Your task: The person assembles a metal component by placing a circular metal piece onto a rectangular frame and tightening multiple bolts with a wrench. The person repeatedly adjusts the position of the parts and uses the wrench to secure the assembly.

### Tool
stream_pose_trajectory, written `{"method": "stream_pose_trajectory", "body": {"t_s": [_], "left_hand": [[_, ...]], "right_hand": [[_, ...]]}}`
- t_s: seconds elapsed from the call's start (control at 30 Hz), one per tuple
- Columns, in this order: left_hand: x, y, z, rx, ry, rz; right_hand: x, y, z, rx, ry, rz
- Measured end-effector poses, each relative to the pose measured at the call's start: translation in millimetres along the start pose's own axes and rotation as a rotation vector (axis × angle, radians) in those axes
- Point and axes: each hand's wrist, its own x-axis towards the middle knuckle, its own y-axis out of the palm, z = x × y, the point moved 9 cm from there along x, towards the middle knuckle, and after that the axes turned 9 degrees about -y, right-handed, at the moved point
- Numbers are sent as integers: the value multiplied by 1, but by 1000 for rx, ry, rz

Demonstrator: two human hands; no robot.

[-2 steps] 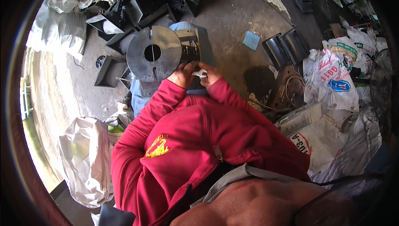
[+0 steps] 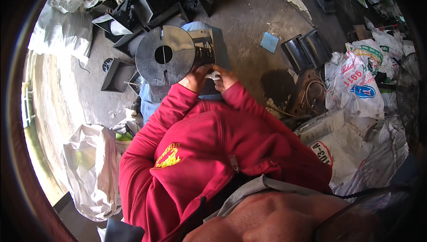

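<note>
The right hand (image 2: 227,80) grips a small white piece (image 2: 213,75) between its bent fingers; the left hand (image 2: 195,78) is just beside it, fingers curled at the near edge of a metal unit (image 2: 204,34) — what they grasp, I cannot tell. The unit lies over the person's blue-clad legs, its round gray disc (image 2: 147,59) to the left of the hands. Farther out, dark metal housings (image 2: 153,6) are heaped at the upper left, a blue sheet (image 2: 269,42) lies on the floor (image 2: 249,19), and white sacks (image 2: 353,82) crowd the right side.
</note>
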Motion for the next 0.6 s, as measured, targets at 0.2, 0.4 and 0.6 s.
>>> {"method": "stream_pose_trajectory", "body": {"t_s": [0.2,0.4,0.6], "left_hand": [[2,6,10,-6,22,-82],[10,-5,4,-104,2,-51],[9,3,5,-68,21,-70]], "right_hand": [[9,9,4,-30,48,17],[9,6,10,-8,30,-3],[9,2,4,39,202,-21]]}}
